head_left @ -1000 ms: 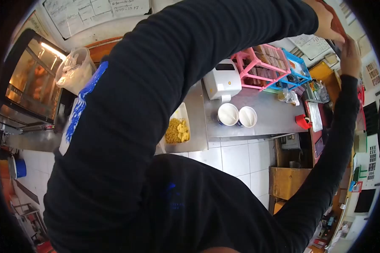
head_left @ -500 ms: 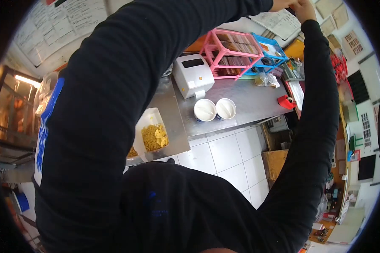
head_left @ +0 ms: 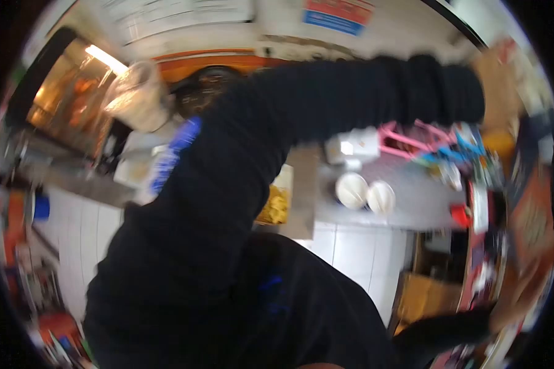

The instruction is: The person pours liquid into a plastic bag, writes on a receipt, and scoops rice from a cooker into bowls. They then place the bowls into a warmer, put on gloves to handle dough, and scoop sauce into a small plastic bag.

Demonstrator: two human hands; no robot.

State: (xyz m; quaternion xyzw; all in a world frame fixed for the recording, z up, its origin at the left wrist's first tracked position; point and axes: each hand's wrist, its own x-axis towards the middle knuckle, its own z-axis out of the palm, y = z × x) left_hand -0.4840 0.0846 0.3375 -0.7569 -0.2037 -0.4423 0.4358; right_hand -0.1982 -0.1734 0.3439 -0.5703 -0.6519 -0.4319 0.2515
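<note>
My left arm reaches across the view to the right. Past its black cuff, my left hand [head_left: 498,89] is a smear beside pale, crumpled-looking material [head_left: 526,77]. Low at the right edge is my right hand [head_left: 523,292], blurred, its fingers pointing up. Between the two hands hangs a reddish-brown, sheet-like thing [head_left: 532,218] with pale print; I cannot tell whether either hand grips it. Under my left arm, a white tray [head_left: 287,178] of yellow food [head_left: 275,206] is partly covered by my sleeve.
Two white-lidded tubs [head_left: 352,192] stand near the front edge of the metal counter [head_left: 406,178]. Behind them are a white label printer [head_left: 354,147], a pink rack [head_left: 406,141] and a blue rack [head_left: 471,144]. A red tape dispenser [head_left: 460,215] sits at right. A lit glass cabinet [head_left: 68,98] stands far left.
My hands were together at the top; now they are apart, both at the right side, the right one much lower. The view has shifted, and the counter things appear further right.
</note>
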